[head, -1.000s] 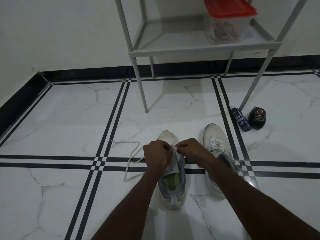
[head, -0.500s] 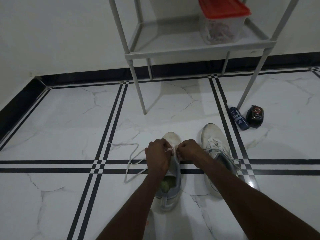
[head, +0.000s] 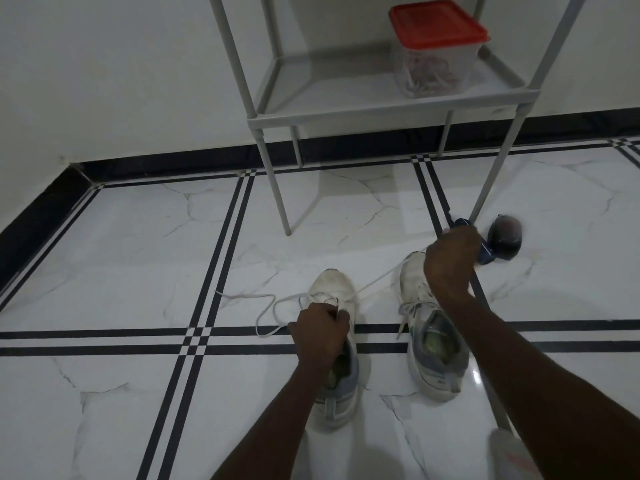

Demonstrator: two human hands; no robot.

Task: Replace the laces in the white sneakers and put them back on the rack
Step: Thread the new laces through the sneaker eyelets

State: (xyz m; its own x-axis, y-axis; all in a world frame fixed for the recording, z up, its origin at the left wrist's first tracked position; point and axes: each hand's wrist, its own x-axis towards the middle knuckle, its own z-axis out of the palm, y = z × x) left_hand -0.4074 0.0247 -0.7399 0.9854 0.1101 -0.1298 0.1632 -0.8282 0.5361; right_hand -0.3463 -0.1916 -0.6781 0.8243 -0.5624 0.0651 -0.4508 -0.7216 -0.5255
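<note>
Lace (head: 381, 278) now stretched toward right hand (head: 450, 261)

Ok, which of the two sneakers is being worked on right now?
The left sneaker: the left hand rests on it and the right hand pulls its lace taut. The right sneaker lies untouched.

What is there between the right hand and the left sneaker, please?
In the head view, a taut white lace runs from the right hand down to the left sneaker, which the left hand holds. Under it lies bare floor.
</note>
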